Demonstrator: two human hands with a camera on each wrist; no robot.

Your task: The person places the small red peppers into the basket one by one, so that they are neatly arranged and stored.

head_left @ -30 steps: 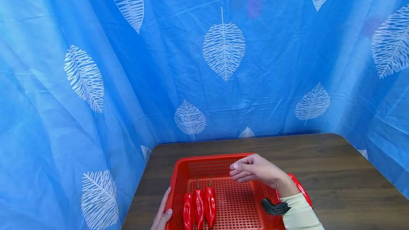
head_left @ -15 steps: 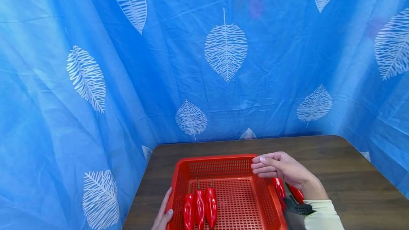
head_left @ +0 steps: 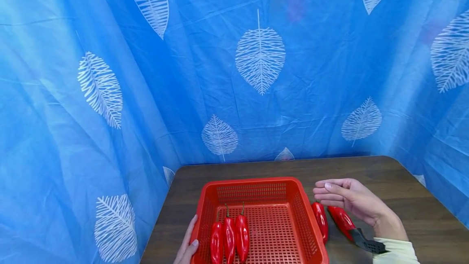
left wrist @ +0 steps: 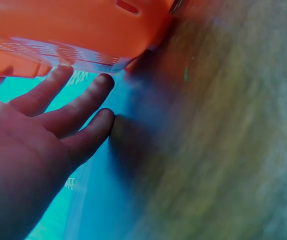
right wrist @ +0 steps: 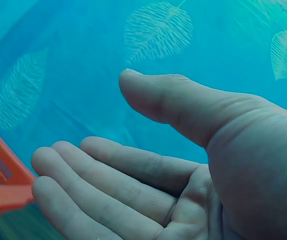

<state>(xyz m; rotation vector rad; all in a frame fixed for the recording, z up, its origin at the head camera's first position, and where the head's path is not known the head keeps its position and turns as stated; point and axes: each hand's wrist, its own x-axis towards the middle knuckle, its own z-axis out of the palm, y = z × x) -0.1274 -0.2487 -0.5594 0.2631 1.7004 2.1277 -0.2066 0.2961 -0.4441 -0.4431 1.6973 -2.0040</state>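
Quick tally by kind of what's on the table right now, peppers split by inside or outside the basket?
Glossy red chili peppers inside the basket: 3
Glossy red chili peppers on the dark wooden table, right of the basket: 2
Red perforated plastic basket: 1
Total: 6 things

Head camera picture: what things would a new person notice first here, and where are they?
The red basket stands on the dark wooden table near its front edge, with three red peppers lying side by side in its left part. Two more red peppers lie on the table just right of the basket, under the open right hand, while the left hand rests against the basket's left side. A blue curtain with white leaves fills the background.
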